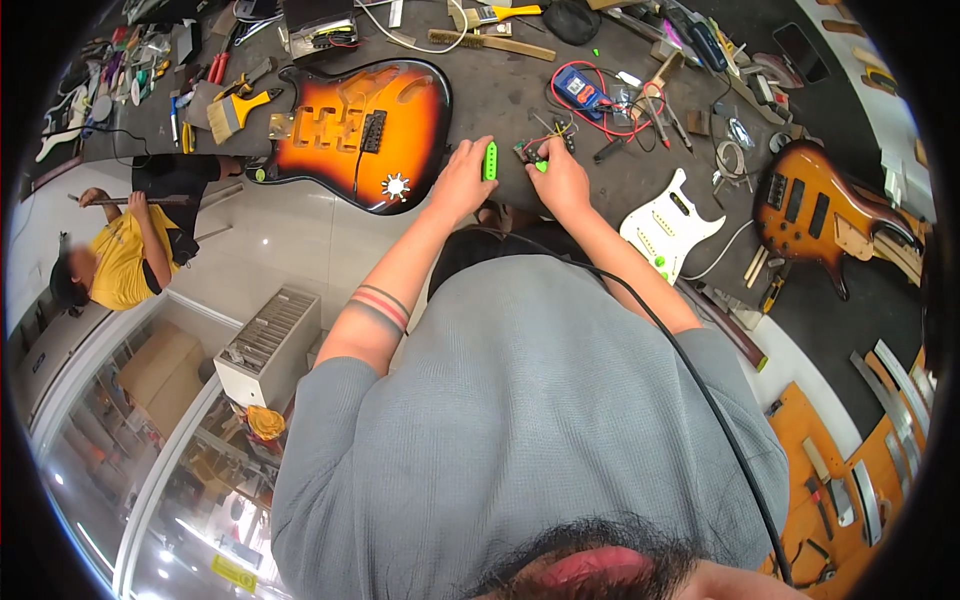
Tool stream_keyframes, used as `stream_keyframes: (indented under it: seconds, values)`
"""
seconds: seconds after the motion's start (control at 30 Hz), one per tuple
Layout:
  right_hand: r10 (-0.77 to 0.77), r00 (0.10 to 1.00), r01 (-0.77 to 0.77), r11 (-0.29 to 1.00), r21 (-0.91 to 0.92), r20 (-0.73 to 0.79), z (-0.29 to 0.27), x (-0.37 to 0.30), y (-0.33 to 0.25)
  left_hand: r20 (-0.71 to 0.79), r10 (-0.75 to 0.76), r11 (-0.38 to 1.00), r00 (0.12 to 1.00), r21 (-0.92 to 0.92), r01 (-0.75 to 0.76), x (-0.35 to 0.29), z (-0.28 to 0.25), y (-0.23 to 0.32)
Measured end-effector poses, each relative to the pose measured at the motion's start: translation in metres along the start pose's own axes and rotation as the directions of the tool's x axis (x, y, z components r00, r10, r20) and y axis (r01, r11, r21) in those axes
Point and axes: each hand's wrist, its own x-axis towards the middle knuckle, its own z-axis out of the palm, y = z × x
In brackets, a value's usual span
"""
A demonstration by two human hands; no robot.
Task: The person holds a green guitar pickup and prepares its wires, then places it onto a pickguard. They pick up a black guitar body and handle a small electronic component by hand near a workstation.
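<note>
Grey shirt [520,400] + black cable [700,385] (head view, nearest cam): cable runs down R side of torso; cld snag & tug if wearer twists.
L grip [463,182]: narrow, thumb & fingers closed on green pickup [490,162], nr front edge of dark counter [490,100]; too light a pinch cld drop it to the floor.
R grip [563,182]: narrow too, seems pinched on small green part [541,166]; exact contact partly hidden by fingers.
Thin wires [556,128]: bunched w/ dark bits just past R fingertips; a hard pull cld break a joint.
Red lead [612,133]: loops R of wires, by blue meter [581,88]; cld catch a knuckle & drag meter along.
Sunburst body [405,130]: just L of L grip, seemingly overhanging counter edge; forearm bump cld tip it or mark finish.
White pickguard [690,228]: R of R forearm, nr edge; wide elbow swing cld scrape or shove it off.
Brown bass [810,200]: far R, well apart from both hands, so lower risk imo.
</note>
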Motion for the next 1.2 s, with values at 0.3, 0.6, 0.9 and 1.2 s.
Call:
stream_keyframes:
  seconds: [0.3, 0.6, 0.9, 1.2]
  values:
    - [-0.087, 0.982, -0.026, 0.813, 0.581, 0.166, 0.004, 0.024, 0.044, -0.049, -0.031, 0.996, 0.998, 0.087, 0.035, 0.013, 0.0, 0.022]
    - [-0.002, 0.903, -0.333, 0.629, 0.703, 0.429, -0.027, 0.022, 0.03, -0.091, 0.055, 0.936, 0.994, -0.342, -0.083, 0.036, 0.011, 0.042]
    - [-0.026, 0.86, -0.38, 0.633, 0.674, 0.509, -0.031, 0.009, 0.046, -0.023, -0.056, 0.948, 0.998, -0.314, 0.046, 0.074, 0.004, 0.041]
    - [-0.188, 0.95, 0.002, 0.803, 0.596, 0.25, -0.005, -0.001, 0.071, -0.154, 0.1, 0.993, 0.983, 0.08, -0.089, 0.082, -0.009, 0.037]
